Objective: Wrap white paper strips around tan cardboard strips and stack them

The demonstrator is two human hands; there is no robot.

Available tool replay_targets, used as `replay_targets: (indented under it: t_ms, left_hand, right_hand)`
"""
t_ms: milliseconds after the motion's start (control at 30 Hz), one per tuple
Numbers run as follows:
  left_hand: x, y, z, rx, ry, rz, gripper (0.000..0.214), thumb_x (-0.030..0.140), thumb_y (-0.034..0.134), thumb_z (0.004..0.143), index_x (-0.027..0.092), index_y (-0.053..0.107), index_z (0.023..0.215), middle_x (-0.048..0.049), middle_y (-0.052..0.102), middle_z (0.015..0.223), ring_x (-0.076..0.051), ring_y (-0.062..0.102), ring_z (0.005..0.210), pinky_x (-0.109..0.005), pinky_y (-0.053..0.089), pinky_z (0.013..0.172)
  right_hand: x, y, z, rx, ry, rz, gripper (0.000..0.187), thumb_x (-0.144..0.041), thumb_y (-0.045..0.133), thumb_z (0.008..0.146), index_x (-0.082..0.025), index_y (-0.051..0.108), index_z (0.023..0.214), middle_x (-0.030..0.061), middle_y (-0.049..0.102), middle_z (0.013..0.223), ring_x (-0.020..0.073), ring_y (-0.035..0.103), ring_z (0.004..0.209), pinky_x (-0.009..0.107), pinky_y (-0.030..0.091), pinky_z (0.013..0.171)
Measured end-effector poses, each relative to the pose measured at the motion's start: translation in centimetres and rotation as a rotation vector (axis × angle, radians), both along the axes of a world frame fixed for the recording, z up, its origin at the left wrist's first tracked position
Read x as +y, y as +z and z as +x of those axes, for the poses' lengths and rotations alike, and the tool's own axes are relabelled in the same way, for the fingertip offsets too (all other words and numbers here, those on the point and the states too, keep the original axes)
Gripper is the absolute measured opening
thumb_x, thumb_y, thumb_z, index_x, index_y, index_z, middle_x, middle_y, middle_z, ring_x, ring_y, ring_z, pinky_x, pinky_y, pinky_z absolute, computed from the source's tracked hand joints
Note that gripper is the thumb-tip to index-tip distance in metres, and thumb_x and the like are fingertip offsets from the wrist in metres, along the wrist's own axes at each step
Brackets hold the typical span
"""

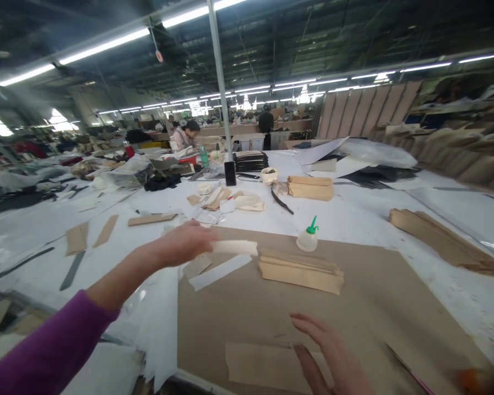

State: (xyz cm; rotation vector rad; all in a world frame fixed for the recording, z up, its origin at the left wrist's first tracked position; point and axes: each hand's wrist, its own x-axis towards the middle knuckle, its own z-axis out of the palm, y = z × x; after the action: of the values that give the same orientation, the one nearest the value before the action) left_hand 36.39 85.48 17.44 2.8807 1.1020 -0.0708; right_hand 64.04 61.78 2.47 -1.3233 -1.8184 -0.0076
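At the far left edge of the brown board (366, 307), my left hand (189, 241), blurred by motion, grips the end of a short white strip (235, 247). Below it lie another white strip (220, 272) and a small greyish piece. My right hand (327, 351) is close to me with thumb and fingers apart, over the right end of a flat tan piece (265, 363); whether it touches the piece I cannot tell. Between the hands and farther off rests a stack of tan strips (300, 271). A squat bottle with a green nozzle (308, 238) stands just behind that stack.
A thin pointed tool with a pink handle (409, 368) lies at right. More tan stacks (444, 241) (310, 187) sit on the white table, with a curved black strip (280, 199) and an upright phone (230, 173) beyond. A pole (220, 82) rises behind; a co-worker (184, 137) is farther back.
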Motion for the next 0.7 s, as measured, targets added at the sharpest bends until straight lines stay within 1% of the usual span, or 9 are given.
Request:
replay_targets:
  t_ms: [100, 167, 233, 300, 367, 467, 533, 567, 700]
  left_hand:
    - [-6.4, 0.7, -1.3, 0.153, -0.319, -0.109, 0.031, -0.004, 0.052, 0.082, 0.024, 0.065, 0.08, 0.0025, 0.072, 0.082, -0.015, 0.065, 0.082, -0.032, 0.037, 0.099]
    - [-9.5, 0.2, -1.8, 0.189, -0.434, -0.121, 0.033, -0.008, 0.055, 0.075, 0.023, 0.064, 0.078, 0.0032, 0.072, 0.078, -0.015, 0.065, 0.075, -0.034, 0.037, 0.098]
    - [-11.0, -0.6, -2.1, 0.141, -0.476, -0.118, 0.037, -0.009, 0.059, 0.07, 0.026, 0.066, 0.082, 0.0047, 0.073, 0.078, -0.015, 0.065, 0.073, -0.034, 0.038, 0.095]
    - [-11.0, -1.4, -2.4, 0.119, -0.474, -0.098, 0.035, -0.007, 0.062, 0.071, 0.026, 0.067, 0.08, 0.005, 0.072, 0.075, -0.016, 0.065, 0.072, -0.035, 0.038, 0.094]
    - [-9.8, -2.2, -3.0, 0.125, -0.414, -0.053, 0.025, -0.001, 0.065, 0.076, 0.024, 0.066, 0.075, 0.0027, 0.07, 0.074, -0.018, 0.065, 0.077, -0.039, 0.036, 0.099]
    - [-7.6, -4.2, -4.4, -0.036, -0.133, 0.05, 0.017, 0.008, 0.067, 0.083, 0.023, 0.067, 0.09, -0.0041, 0.071, 0.105, -0.024, 0.062, 0.106, -0.043, 0.033, 0.107]
    - [-6.9, -6.3, -5.5, -0.165, 0.076, 0.088, 0.023, 0.01, 0.062, 0.088, 0.022, 0.065, 0.108, -0.0084, 0.063, 0.127, -0.026, 0.053, 0.122, -0.043, 0.035, 0.108]
    - [-6.9, -7.5, -6.1, -0.189, 0.135, 0.082, 0.024, 0.012, 0.059, 0.091, 0.021, 0.063, 0.113, -0.0098, 0.061, 0.13, -0.027, 0.052, 0.124, -0.043, 0.037, 0.107]
    - [-8.7, -13.0, -7.7, -0.172, 0.218, -0.044, 0.019, 0.021, 0.062, 0.091, 0.022, 0.063, 0.11, -0.0065, 0.063, 0.118, -0.022, 0.06, 0.112, -0.033, 0.049, 0.092]
  right_hand:
    - [1.0, 1.5, -4.7, 0.126, 0.114, -0.133, 0.054, -0.029, 0.057, 0.098, -0.021, 0.041, 0.149, 0.0144, 0.053, 0.147, 0.0271, 0.052, 0.134, 0.039, 0.05, 0.107]
    - [1.6, 2.2, -8.1, 0.269, 0.214, -0.307, 0.066, -0.036, 0.063, 0.092, -0.018, 0.039, 0.151, 0.0167, 0.054, 0.144, 0.0302, 0.056, 0.128, 0.043, 0.051, 0.103]
    - [2.4, 2.6, -11.2, 0.41, 0.377, -0.543, 0.058, -0.034, 0.065, 0.089, -0.019, 0.051, 0.142, 0.0111, 0.069, 0.118, 0.0255, 0.067, 0.102, 0.037, 0.054, 0.088]
    - [3.5, 2.4, -14.0, 0.594, 0.489, -0.737, 0.031, -0.03, 0.058, 0.091, -0.019, 0.064, 0.119, 0.0015, 0.068, 0.079, 0.0176, 0.062, 0.07, 0.028, 0.049, 0.065]
    - [5.1, 1.5, -16.2, 0.844, 0.514, -0.865, 0.029, -0.03, 0.059, 0.085, -0.017, 0.065, 0.111, -0.003, 0.059, 0.066, 0.0136, 0.053, 0.056, 0.023, 0.04, 0.053]
    - [7.6, -0.8, -18.3, 1.113, 0.489, -0.961, 0.04, -0.039, 0.061, 0.078, -0.014, 0.063, 0.109, 0.0022, 0.066, 0.075, 0.0164, 0.059, 0.061, 0.026, 0.046, 0.059]
    - [8.9, -2.3, -18.9, 1.114, 0.454, -0.966, 0.037, -0.037, 0.057, 0.076, -0.013, 0.064, 0.103, 0.0059, 0.069, 0.08, 0.0185, 0.062, 0.067, 0.028, 0.048, 0.063]
    - [9.4, -2.8, -19.0, 1.09, 0.448, -0.968, 0.033, -0.033, 0.055, 0.075, -0.013, 0.064, 0.099, 0.0068, 0.07, 0.081, 0.019, 0.063, 0.068, 0.028, 0.049, 0.065]
    - [9.4, -3.5, -18.3, 0.935, 0.464, -0.979, 0.035, -0.019, 0.047, 0.071, -0.014, 0.065, 0.1, 0.0061, 0.071, 0.083, 0.0188, 0.064, 0.07, 0.028, 0.051, 0.067]
